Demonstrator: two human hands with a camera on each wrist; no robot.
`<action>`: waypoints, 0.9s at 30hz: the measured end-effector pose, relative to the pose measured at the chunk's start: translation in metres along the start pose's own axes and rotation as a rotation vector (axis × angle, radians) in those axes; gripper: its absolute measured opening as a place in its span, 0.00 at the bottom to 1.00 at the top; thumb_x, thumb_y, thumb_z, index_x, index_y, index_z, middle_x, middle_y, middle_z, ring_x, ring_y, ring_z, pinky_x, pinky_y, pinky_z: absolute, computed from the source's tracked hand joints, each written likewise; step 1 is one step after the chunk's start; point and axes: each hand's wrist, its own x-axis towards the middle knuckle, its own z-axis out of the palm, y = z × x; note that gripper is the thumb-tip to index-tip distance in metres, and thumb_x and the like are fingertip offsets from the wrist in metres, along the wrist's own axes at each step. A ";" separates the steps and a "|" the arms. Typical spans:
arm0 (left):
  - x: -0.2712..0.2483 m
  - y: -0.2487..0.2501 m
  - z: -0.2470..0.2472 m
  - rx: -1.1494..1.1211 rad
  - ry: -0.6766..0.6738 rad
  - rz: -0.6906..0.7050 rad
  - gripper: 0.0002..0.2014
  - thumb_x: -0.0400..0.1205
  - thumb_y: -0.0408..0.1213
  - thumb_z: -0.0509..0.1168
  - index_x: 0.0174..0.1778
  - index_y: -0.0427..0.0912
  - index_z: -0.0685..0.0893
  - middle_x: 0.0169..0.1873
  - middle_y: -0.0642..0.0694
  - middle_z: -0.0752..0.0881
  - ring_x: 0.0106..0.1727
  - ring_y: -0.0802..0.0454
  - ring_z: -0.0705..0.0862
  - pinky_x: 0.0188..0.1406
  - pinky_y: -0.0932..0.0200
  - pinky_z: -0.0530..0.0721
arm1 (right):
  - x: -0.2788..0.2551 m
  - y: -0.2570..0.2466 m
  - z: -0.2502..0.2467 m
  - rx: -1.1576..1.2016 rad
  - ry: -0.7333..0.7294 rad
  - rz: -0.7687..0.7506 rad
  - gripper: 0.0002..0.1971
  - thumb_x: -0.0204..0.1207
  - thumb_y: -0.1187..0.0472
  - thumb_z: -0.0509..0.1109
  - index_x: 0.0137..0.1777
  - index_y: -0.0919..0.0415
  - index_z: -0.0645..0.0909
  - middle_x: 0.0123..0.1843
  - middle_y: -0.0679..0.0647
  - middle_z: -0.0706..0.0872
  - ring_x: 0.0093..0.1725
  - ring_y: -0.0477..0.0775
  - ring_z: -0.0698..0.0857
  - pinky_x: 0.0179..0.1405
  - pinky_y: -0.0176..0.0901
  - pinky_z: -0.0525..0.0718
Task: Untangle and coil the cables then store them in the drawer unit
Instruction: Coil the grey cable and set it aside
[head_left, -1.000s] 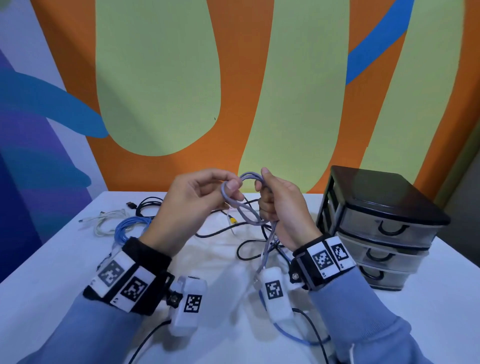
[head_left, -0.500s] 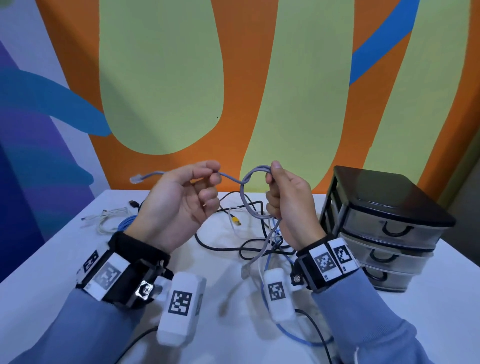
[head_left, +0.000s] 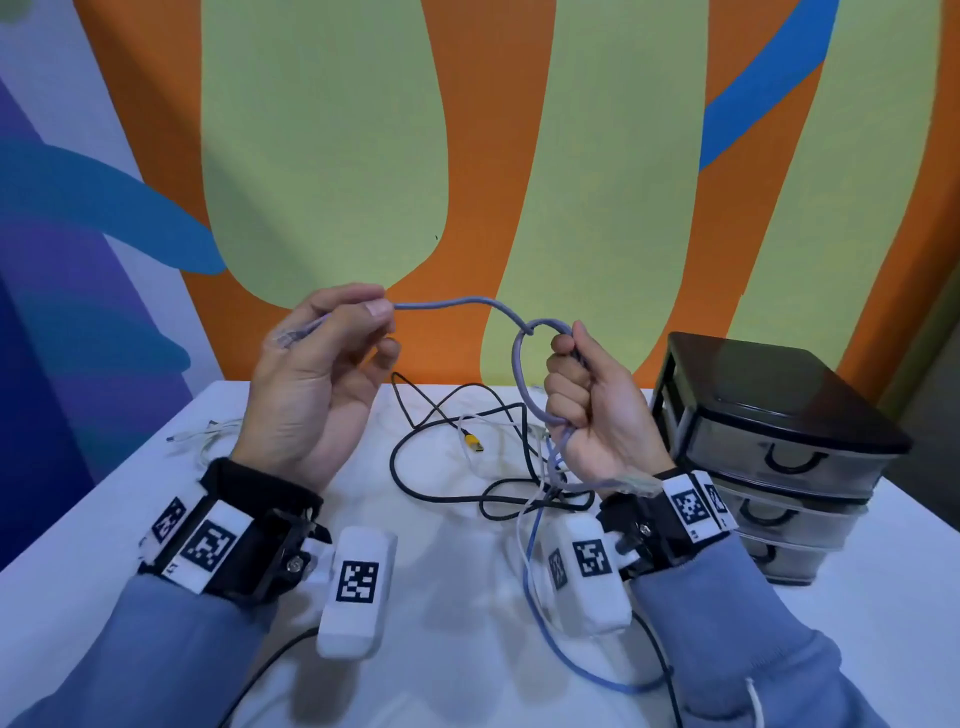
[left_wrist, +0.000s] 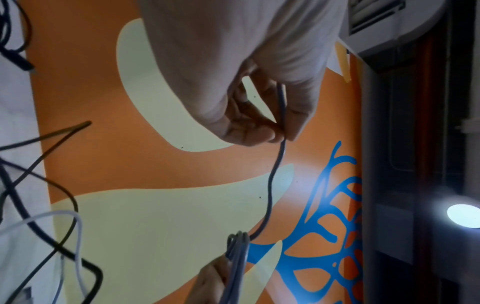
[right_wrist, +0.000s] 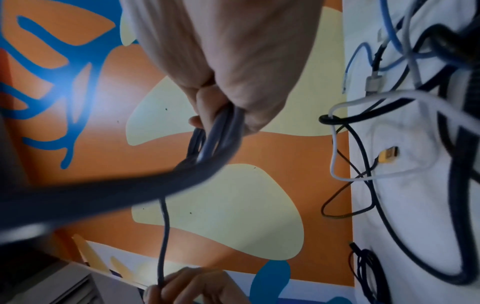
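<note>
Two hands: both are up in the air over the white table (head_left: 441, 649), working on one grey cable (head_left: 470, 302).
Right hand: the right hand (head_left: 592, 415) is clenched around a small bundle of grey loops, so the coil stays together. The loops stick out above and below the fist.
Left hand: the left hand (head_left: 317, 374) pinches the loose end of the grey cable between thumb and fingertips. The clear plug sits just past the pinch, on the left.
Where the cable is: it runs from the left hand across to the loops in the right hand, and nearly all of it is off the table.
Done so far: most of the grey cable looks coiled. Only the short end piece is left to wrap.
Still on the table: a black cable (head_left: 415, 467), a white cable with a yellow plug (head_left: 471, 441) and a blue cable (head_left: 566, 660) lie crossed over each other between the arms. More thin white wire lies far to the left.
Drawer unit: the drawer unit (head_left: 769, 441) stands on the right, and all the drawers I can see are closed. I cannot tell if any cable is inside.
Left to do: I think the job is at an early stage. The grey coil must be finished and put away, and the other cables are not yet untangled.
</note>
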 end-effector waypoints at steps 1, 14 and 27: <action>0.000 0.002 -0.002 0.073 -0.005 0.059 0.06 0.74 0.26 0.77 0.40 0.42 0.94 0.41 0.43 0.91 0.44 0.51 0.89 0.46 0.61 0.86 | 0.001 -0.001 -0.001 0.008 0.010 -0.015 0.19 0.92 0.51 0.59 0.40 0.58 0.76 0.22 0.44 0.60 0.21 0.44 0.49 0.08 0.35 0.57; 0.003 -0.022 -0.015 1.276 -0.095 0.333 0.05 0.80 0.35 0.81 0.47 0.50 0.97 0.37 0.58 0.94 0.43 0.62 0.92 0.53 0.52 0.92 | -0.001 0.022 0.009 -0.138 0.039 -0.216 0.18 0.93 0.51 0.59 0.41 0.58 0.75 0.26 0.45 0.57 0.19 0.41 0.56 0.13 0.32 0.56; -0.021 -0.022 0.026 0.305 -0.166 -0.303 0.18 0.88 0.18 0.63 0.73 0.34 0.76 0.52 0.24 0.93 0.53 0.30 0.95 0.58 0.43 0.94 | -0.004 0.037 0.005 -1.112 0.166 -0.689 0.25 0.93 0.47 0.60 0.35 0.62 0.70 0.29 0.54 0.67 0.31 0.55 0.67 0.32 0.52 0.67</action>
